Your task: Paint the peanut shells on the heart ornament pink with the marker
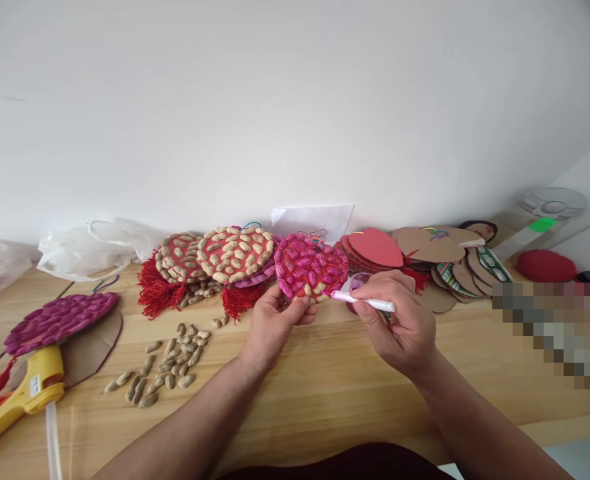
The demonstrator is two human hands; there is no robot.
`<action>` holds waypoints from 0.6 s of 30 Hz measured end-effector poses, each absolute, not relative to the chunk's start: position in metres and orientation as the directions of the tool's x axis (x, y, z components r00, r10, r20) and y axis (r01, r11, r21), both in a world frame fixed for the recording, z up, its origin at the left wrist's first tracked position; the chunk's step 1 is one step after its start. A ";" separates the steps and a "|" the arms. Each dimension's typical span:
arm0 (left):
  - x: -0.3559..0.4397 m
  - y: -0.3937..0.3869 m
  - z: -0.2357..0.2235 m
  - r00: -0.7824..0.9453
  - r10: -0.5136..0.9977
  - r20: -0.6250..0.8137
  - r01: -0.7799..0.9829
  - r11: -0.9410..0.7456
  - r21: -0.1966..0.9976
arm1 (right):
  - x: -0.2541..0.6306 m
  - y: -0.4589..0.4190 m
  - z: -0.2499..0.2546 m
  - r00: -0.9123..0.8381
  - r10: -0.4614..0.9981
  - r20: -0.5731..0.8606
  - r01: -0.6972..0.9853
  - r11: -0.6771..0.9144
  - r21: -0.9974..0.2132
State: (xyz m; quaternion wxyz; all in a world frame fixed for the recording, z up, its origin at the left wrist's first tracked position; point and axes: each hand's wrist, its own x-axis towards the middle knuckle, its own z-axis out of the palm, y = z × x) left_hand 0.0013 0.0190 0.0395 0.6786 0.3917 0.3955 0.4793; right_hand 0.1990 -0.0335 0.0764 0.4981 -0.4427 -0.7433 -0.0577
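Note:
My left hand (277, 323) grips the lower left edge of a heart-shaped board (309, 263) covered in peanuts, thumb in front. Most of its peanuts are bright pink; a few near the bottom tip are bare tan. Between the thumb and fingers of my right hand (399, 320) is a white-handled paintbrush (369, 302). The brush's pink tip meets the heart's lower right edge. Just behind my right hand stands a small clear cup (359, 280) with purple stains, partly hidden by the fingers.
Loose peanuts (175, 357) lie left of my forearm. Farther left are a yellow glue gun (42, 383) and a purple peanut-covered disc (62, 320). Tan peanut discs (235, 253) with red tassels line the wall. Red cut-outs (375, 248) and cardboard shapes (425, 245) are stacked right of the heart.

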 end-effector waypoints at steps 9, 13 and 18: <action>0.004 0.016 0.041 0.251 0.961 -0.112 -0.306 0.189 0.933 | 0.196 -0.034 0.073 -0.142 0.611 0.779 0.731 0.595 -0.333; 0.003 0.017 0.039 0.238 0.967 -0.086 -0.272 0.151 0.950 | 0.195 -0.032 0.074 -0.131 0.617 0.776 0.765 0.561 -0.317; 0.003 0.016 0.036 0.238 0.969 -0.065 -0.250 0.126 0.960 | 0.196 -0.032 0.076 -0.128 0.607 0.784 0.764 0.564 -0.312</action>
